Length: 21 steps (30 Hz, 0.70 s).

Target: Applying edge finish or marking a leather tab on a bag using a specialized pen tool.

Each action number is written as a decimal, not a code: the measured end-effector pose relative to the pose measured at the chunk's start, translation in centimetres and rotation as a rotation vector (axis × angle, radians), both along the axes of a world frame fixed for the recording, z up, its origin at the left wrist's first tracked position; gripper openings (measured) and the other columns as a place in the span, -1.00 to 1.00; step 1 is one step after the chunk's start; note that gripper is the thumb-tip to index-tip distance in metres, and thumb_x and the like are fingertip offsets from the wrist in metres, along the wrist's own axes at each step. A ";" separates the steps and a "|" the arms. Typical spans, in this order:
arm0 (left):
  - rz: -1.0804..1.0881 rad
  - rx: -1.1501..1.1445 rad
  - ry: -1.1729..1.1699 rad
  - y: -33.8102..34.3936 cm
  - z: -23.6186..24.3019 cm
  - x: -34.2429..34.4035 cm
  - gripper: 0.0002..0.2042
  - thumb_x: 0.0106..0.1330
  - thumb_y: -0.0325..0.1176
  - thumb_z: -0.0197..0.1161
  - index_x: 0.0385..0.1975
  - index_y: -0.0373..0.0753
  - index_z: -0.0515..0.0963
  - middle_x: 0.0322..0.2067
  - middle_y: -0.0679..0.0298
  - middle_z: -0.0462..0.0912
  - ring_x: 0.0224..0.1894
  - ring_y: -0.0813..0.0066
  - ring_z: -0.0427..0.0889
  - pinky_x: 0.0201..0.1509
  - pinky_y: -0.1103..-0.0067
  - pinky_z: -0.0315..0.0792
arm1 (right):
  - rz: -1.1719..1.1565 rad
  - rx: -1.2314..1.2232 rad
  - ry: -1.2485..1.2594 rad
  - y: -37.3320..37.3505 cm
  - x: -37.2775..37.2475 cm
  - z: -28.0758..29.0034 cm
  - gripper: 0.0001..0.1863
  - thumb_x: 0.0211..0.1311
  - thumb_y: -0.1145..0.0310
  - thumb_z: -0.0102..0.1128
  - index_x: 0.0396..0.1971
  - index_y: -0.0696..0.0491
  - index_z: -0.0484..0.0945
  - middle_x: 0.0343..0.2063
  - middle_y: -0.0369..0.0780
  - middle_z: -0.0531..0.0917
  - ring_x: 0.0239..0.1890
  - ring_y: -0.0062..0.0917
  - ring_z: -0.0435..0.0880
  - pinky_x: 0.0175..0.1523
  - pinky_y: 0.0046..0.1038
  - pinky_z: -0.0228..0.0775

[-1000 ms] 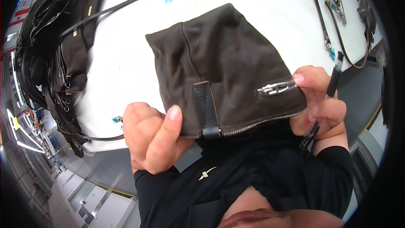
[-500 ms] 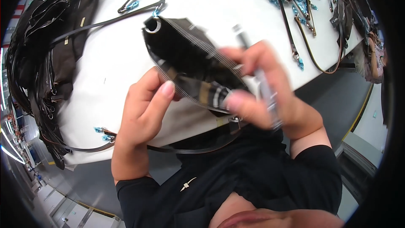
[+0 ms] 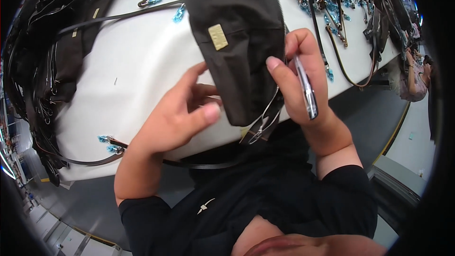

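A dark brown fabric bag (image 3: 241, 38) with a small gold plate on its side hangs upright over the white table (image 3: 128, 66). My right hand (image 3: 298, 80) pinches the bag's zipper edge between thumb and fingers and also carries a silver and black pen (image 3: 305, 92). My left hand (image 3: 177, 114) is just left of the bag's lower end, fingers spread and curled toward it, the thumb tip close to the fabric. Metal zipper pulls (image 3: 258, 130) dangle from the bag's bottom corner.
A heap of dark bags and straps (image 3: 52, 42) lies at the table's left. Long thin straps with blue-wrapped clasps (image 3: 332, 14) lie at the far right. A dark strap (image 3: 142, 159) hangs along the table's near edge. Grey floor lies below.
The bag has been turned around, so its side with the gold plate now faces me. My left hand has let go of it; the right hand still grips it with the pen.
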<state>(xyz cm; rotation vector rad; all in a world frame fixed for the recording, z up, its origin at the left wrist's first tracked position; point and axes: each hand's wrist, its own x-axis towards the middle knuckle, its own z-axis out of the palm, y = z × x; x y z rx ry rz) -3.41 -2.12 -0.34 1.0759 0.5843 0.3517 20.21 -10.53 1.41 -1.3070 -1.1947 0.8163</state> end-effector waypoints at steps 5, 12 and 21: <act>0.080 -0.007 -0.058 0.3 0.9 0.3 -0.22 0.29 -0.33 0.42 0.43 -0.42 0.14 0.19 0.11 0.52 0.22 0.35 0.53 0.32 0.42 0.40 | 0.067 -0.015 -0.145 1.0 -1.6 0.0 -0.55 0.23 0.44 0.42 -0.08 0.05 0.26 -0.46 -0.40 0.32 -0.50 -0.77 0.25 -0.42 -0.59 0.13; 0.156 -0.035 -0.117 0.6 0.3 0.5 -0.28 0.24 -0.54 0.31 0.42 -0.41 0.17 0.22 0.09 0.52 0.28 0.31 0.51 0.38 0.39 0.36 | 0.145 -0.106 -0.182 -0.1 -2.4 -0.2 -0.49 0.11 0.62 0.39 -0.10 -0.02 0.23 -0.35 -0.41 0.26 -0.34 -0.77 0.24 -0.30 -0.64 0.08; 0.211 -0.153 -0.417 1.8 -0.6 -1.3 -0.08 0.05 -0.58 0.39 0.49 -0.32 0.10 0.29 0.02 0.44 0.33 0.14 0.49 0.39 0.22 0.40 | 0.282 0.028 0.124 0.4 1.4 0.9 -0.66 -0.03 0.70 0.02 -0.24 0.03 0.29 -0.33 -0.41 0.27 -0.31 -0.74 0.20 -0.19 -0.70 0.10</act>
